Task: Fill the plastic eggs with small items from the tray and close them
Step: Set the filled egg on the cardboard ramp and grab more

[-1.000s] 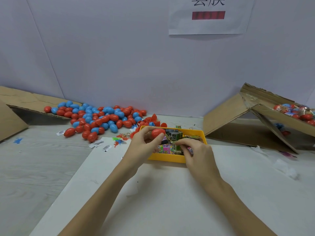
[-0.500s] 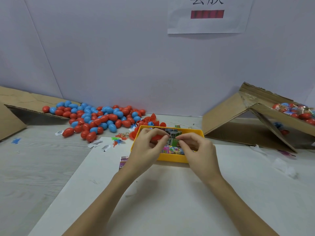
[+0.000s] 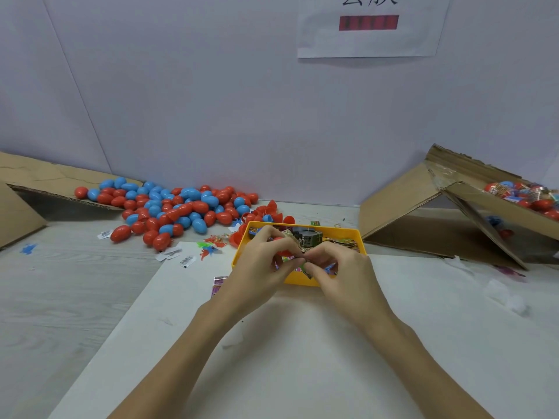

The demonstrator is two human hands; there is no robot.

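Mostly hidden, a red egg [image 3: 279, 252] sits gripped in the left hand [image 3: 260, 267]; right hand [image 3: 341, 267] pinches a wrapper [image 3: 306, 263].

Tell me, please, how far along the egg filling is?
Done: filled eggs lie in the box on the right. In hand: the left hand holds a red egg over the tray while the right hand pinches a small item at it. Left: a large pile of red and blue eggs waits.
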